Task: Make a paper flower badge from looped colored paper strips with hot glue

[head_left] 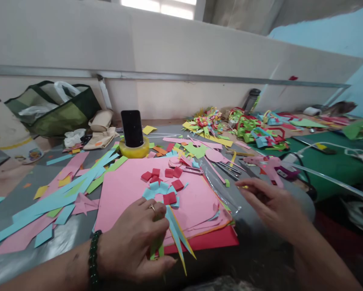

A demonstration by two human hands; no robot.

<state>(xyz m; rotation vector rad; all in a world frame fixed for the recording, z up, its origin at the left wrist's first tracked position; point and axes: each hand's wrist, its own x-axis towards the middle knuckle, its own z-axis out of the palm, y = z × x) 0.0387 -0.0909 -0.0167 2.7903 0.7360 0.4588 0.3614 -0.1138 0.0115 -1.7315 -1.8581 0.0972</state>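
My left hand (139,238), with a ring and a dark bead bracelet, is curled over the near edge of a stack of pink paper sheets (117,190). Green paper strips (157,247) show between its thumb and fingers. Just beyond the knuckles lies a ring of light blue folded paper (158,188), with red paper squares (177,185) on and around it. Pointed blue and yellow paper strips (179,234) hang toward me beside the hand. To the right of the stack, my right hand (269,206) is raised, its fingertips pinching a small yellow piece (244,187).
A phone (132,128) stands against a yellow tape roll (135,150). Cut paper strips (63,194) cover the left side. A pink glue gun (269,166) and scissors (226,165) lie right. Colourful paper heaps (208,121) and a green bag (54,111) sit behind.
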